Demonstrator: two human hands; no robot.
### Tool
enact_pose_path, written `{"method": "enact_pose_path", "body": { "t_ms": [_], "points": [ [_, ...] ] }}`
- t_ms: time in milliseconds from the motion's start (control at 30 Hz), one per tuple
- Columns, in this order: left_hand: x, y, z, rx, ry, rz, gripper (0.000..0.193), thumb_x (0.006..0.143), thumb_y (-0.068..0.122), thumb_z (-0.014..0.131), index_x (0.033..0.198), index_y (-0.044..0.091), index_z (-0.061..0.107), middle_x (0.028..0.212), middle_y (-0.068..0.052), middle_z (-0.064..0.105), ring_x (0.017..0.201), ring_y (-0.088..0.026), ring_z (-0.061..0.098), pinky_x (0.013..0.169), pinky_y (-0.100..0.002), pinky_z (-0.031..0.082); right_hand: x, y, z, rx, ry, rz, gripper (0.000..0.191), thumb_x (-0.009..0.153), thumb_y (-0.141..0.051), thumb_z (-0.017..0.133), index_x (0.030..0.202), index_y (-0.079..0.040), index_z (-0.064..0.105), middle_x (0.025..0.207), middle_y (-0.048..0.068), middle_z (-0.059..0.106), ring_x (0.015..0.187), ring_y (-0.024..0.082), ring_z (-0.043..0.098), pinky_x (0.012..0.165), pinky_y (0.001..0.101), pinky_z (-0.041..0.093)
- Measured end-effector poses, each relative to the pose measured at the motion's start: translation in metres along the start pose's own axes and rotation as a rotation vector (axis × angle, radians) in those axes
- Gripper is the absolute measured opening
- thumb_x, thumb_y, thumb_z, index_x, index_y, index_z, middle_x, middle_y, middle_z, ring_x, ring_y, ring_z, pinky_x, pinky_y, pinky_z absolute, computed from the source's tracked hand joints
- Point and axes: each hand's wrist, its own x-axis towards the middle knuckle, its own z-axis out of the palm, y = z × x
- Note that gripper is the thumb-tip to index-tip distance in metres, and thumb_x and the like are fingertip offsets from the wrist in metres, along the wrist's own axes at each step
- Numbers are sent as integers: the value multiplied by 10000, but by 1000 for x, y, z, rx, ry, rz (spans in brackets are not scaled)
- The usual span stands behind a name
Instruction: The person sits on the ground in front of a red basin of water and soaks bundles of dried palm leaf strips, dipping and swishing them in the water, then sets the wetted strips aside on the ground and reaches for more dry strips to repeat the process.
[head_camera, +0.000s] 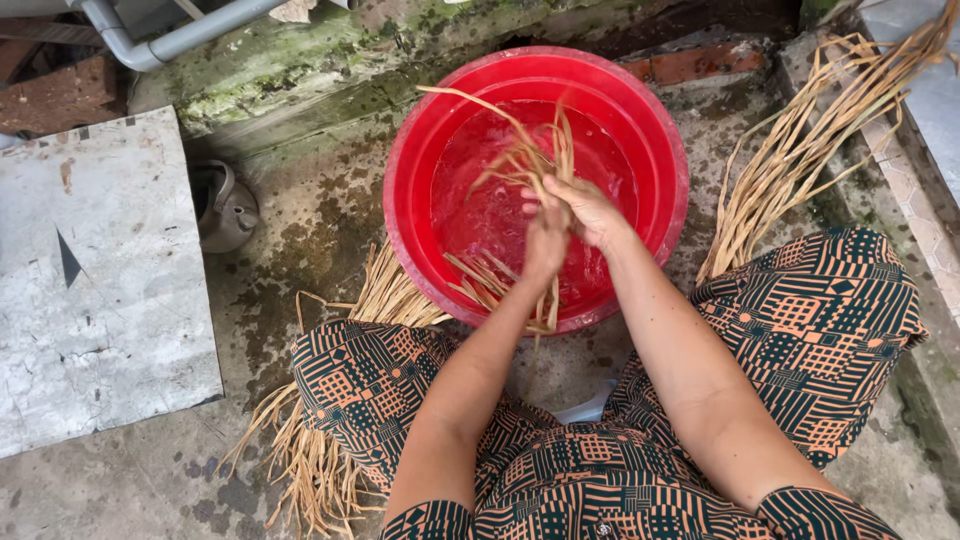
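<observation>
Both hands meet over a red basin (420, 130) of water that sits on the wet concrete floor (300, 230). The left hand (546, 240) and right hand (590, 212) are pressed together around a bundle of straw (520, 165), fingers curled tight on it; the strands fan up above the grip and trail down into the water and over the near rim. More dry straw lies in a pile (310, 450) by the left knee and in a long sheaf (800, 150) to the right.

Risks, as I judge them: the brittle strands could snap if twisted hard while only part-soaked, loose ends hanging over the rim could slip out onto the dirty floor, and a strong pull against the rim could tip or slosh the basin. The mossy, wet floor looks slick underfoot.

The hands overlap, so the fingertips and the exact hold are hidden. The motion blurs the straw near the grip; it may be one bundle or several strands. A grey kettle (225, 205) stands to the left, beside a pale slab (90, 290), and the sheaf runs out of view at the top right
</observation>
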Motion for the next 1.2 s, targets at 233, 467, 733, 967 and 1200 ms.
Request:
{"method": "enact_pose_path", "body": {
  "t_ms": [233,467,733,967,1200],
  "points": [
    [-13,-10,13,225,-204,69,789,1042,678,283,1091,10,701,808,-165,697,811,-303,703,760,-456,528,-2,-21,-18,173,351,-100,411,1005,-492,587,916,-91,596,538,-37,395,375,83,362,376,274,428],
    [-5,-11,11,-169,-375,-14,584,993,472,487,1452,115,430,910,-105,666,756,-258,603,707,-464,523,4,-18,-7,102,373,-277,226,1078,-304,533,1072,-82,576,649,-9,529,463,106,479,452,287,464],
    [-31,13,13,148,-255,137,524,1059,497,456,1059,40,712,713,-94,601,681,-194,602,672,-383,507,19,-27,-72,592,261,-84,181,1153,-130,509,1143,-6,641,725,20,568,503,84,435,430,232,358],
    [-44,34,5,-17,-301,189,489,1028,488,516,1064,34,693,762,-12,642,650,-105,561,604,-300,493,17,-46,-99,749,210,-307,367,1076,-403,445,922,-109,603,573,-8,500,422,138,473,408,331,468],
    [-3,16,-16,-215,-247,27,308,1020,376,526,980,108,674,663,52,566,474,-64,400,426,-243,341,-10,-44,-41,696,316,-228,643,906,-607,401,1095,-44,649,1035,160,733,849,249,760,831,400,634]
  ]
}}
